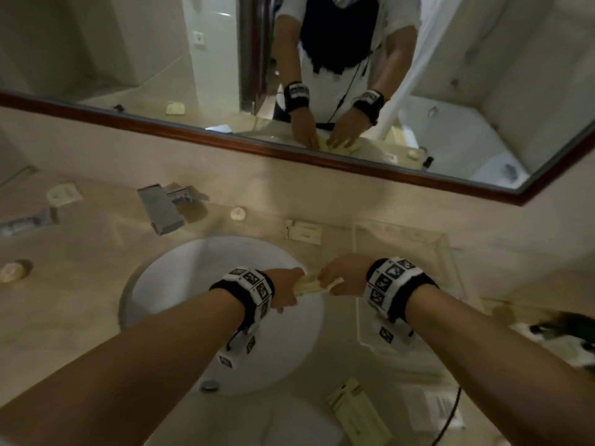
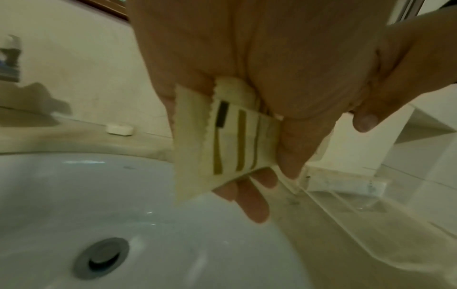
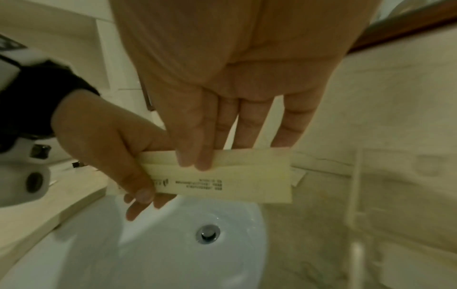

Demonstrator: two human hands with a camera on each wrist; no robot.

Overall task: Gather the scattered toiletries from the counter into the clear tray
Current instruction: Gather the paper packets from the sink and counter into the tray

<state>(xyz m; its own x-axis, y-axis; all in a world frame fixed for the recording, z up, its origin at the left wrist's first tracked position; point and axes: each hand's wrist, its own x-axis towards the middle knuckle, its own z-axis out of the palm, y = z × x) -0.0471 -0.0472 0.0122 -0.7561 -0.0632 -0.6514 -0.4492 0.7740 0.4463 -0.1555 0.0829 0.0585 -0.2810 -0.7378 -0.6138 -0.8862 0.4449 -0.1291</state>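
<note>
Two or three cream paper packets point(image 1: 314, 284) are held flat together over the right rim of the sink, between both hands. My left hand point(image 1: 286, 291) grips their left end, thumb on the printed face point(image 3: 235, 181) and fingers curled underneath. My right hand point(image 1: 341, 273) pinches the right part from above; its fingertips point(image 3: 193, 160) lap over the top edge and its thumb is hidden. The left wrist view shows olive stripes on the packets point(image 2: 222, 146). The clear tray point(image 1: 399, 231) lies on the counter just right of the hands, with nothing visible inside.
The white sink point(image 1: 180, 284) lies under my arms, with the faucet point(image 1: 161, 207) behind it. On the counter lie a cream packet point(image 1: 302, 231), a round soap point(image 1: 238, 214), another packet point(image 1: 64, 194), a wrapped item point(image 1: 25, 222), a second soap point(image 1: 14, 272) and near-side packets point(image 1: 354, 410).
</note>
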